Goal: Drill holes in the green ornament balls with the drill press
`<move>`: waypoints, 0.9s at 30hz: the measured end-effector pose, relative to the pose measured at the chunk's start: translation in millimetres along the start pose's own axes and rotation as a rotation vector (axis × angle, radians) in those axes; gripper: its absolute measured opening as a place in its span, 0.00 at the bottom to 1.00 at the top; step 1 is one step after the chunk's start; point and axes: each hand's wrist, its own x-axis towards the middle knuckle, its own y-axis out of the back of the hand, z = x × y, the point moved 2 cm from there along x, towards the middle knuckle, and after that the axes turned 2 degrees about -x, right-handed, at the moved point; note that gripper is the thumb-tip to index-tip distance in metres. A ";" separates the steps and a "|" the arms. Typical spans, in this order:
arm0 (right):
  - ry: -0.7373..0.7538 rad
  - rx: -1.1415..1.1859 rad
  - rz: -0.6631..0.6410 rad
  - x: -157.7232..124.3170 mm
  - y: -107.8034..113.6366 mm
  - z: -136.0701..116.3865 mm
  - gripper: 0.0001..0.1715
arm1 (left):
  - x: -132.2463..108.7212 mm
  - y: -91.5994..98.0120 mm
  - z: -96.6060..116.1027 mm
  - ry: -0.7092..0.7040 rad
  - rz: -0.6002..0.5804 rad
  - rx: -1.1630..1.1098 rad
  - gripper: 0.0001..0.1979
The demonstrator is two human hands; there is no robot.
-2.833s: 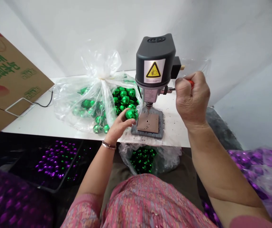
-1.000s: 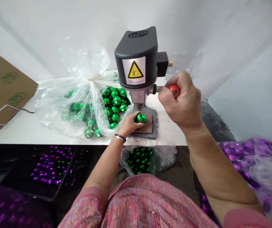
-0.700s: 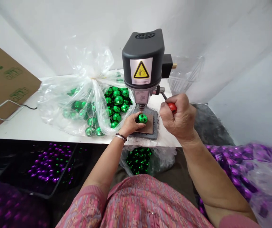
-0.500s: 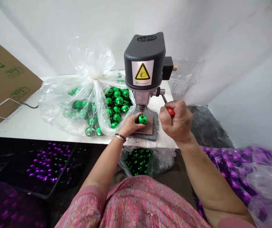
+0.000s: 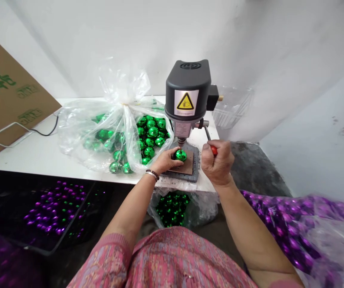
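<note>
A shiny green faceted ball point(image 5: 181, 155) rests on a brown board point(image 5: 187, 167) on the base of a small bench drill press point(image 5: 188, 92). My left hand point(image 5: 167, 160) grips the ball from the left, thumb and fingers around its side. Right above the ball is the drill's chuck point(image 5: 181, 141); whether the bit touches it I cannot tell. My right hand point(image 5: 218, 162) is closed around the red knob point(image 5: 213, 150) of the press's feed lever point(image 5: 208, 133).
An open clear plastic bag point(image 5: 79, 132) of green balls lies left of the press on the white table point(image 5: 40, 160). A cardboard box point(image 5: 13, 100) stands farther left. Below the edge hangs a bag of green balls point(image 5: 172, 206). Purple balls point(image 5: 280, 224) in plastic are at right.
The view has shifted, so the press appears lower in the picture. My right hand has come slightly nearer to the press with the lever knob. My left hand still holds the ball.
</note>
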 end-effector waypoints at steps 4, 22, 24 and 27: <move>0.002 0.035 0.018 -1.0 -0.9 -3.6 0.01 | -0.9 -0.9 5.1 0.024 -0.007 0.023 0.34; -0.367 0.145 -0.123 69.7 1.7 -7.6 0.09 | -84.5 12.5 5.1 -0.101 -0.222 0.191 0.37; -0.358 0.147 -0.121 69.6 2.3 -7.5 0.08 | -88.6 16.5 7.6 -0.115 -0.306 0.265 0.39; -0.345 0.145 -0.111 69.6 3.2 -8.1 0.09 | -77.0 29.6 10.2 -0.072 -0.208 0.339 0.31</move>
